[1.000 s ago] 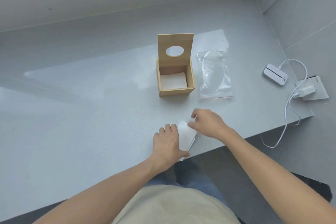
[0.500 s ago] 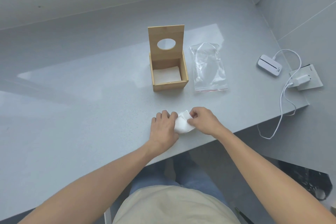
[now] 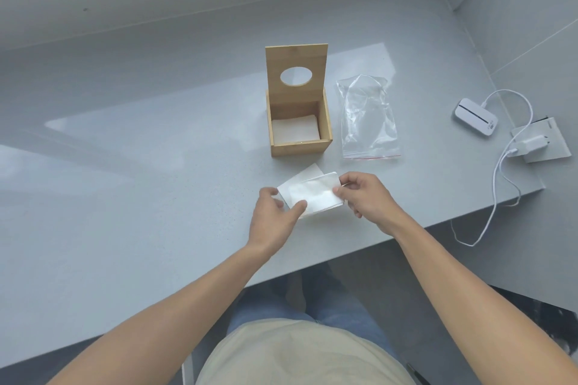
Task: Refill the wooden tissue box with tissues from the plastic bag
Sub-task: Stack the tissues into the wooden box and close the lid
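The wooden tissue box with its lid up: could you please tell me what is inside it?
Inside the wooden tissue box, a flat white stack of tissues lies at the bottom, well below the rim. The front wall hides the stack's near edge, so its depth cannot be judged.

Grey table (image 3: 125,228) bears box (image 3: 300,147), bag (image 3: 369,122), charger (image 3: 475,116)

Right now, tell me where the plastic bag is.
In the head view the plastic bag lies flat on the grey table, just right of the open wooden tissue box and beyond the right hand.
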